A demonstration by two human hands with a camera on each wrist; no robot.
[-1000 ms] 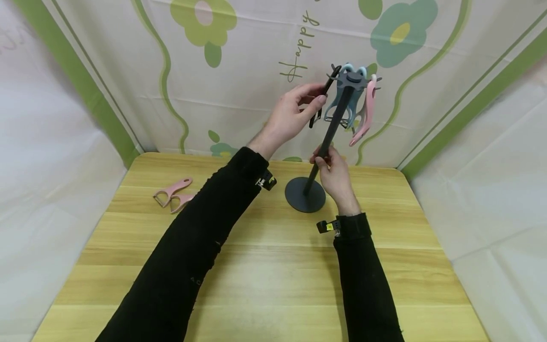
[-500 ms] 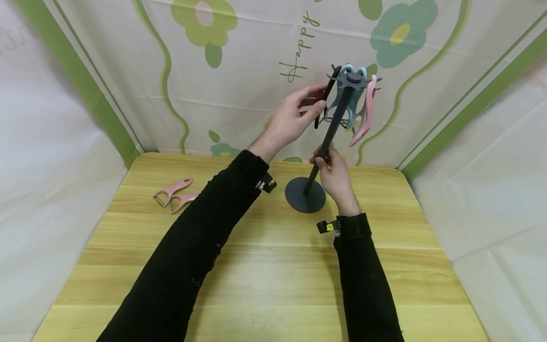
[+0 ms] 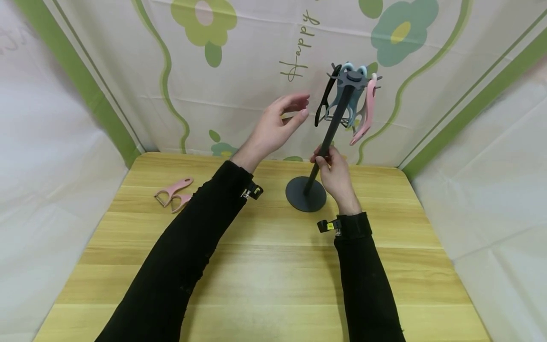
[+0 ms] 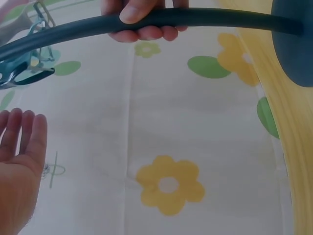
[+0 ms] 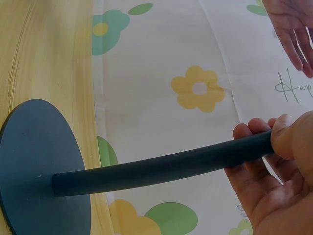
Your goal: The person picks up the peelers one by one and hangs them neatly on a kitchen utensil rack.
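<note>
A dark grey stand (image 3: 335, 116) rises from a round base (image 3: 305, 194) on the table. My right hand (image 3: 335, 175) grips its pole low down, fingers and thumb wrapped round it in the right wrist view. From the hooks at the top hang a black peeler (image 3: 325, 97), light blue peelers (image 3: 352, 104) and a pink peeler (image 3: 365, 114). Left of the black peeler, my left hand (image 3: 275, 124) is in the air with fingers extended and nothing in them. A gap shows between its fingertips and the peeler.
Two pink peelers lie at the table's left: one whole (image 3: 173, 190), the other (image 3: 181, 202) partly behind my left sleeve. The wooden table (image 3: 273, 285) ends at a flowered cloth wall (image 3: 256, 57) at the back, with white cloth on both sides.
My left hand has let go of the black peeler and drawn back to the left. The peeler now hangs on its hook. My right hand has stayed on the pole.
</note>
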